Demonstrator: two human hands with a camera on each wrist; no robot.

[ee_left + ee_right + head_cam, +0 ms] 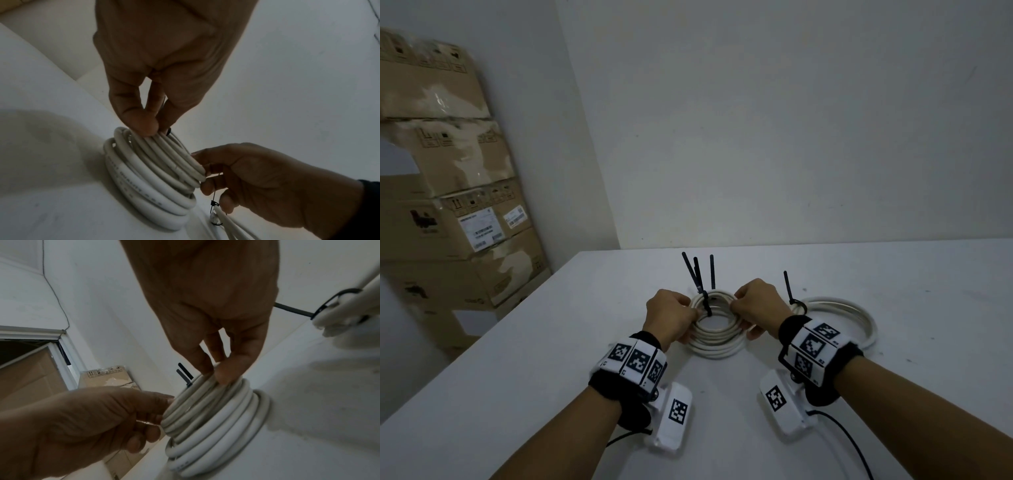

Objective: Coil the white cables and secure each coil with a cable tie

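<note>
A coil of white cable point(717, 337) lies on the white table point(551, 359) between my two hands. My left hand point(690, 318) pinches its left side and my right hand point(743, 315) pinches its right side. A black cable tie point(707, 305) is looped over the far part of the coil, right beside my left fingertips, with its tail pointing away from me. In the left wrist view my left fingers point(144, 125) press on the top turns of the coil point(154, 170). In the right wrist view my right fingers point(224, 374) grip the upper turns point(216, 418).
A second white coil point(852, 317) lies to the right, bound by a black tie point(789, 291). Loose black ties point(711, 270) lie just behind the held coil. Stacked cardboard boxes point(448, 205) stand off the table's left edge. A wall runs along the table's far edge.
</note>
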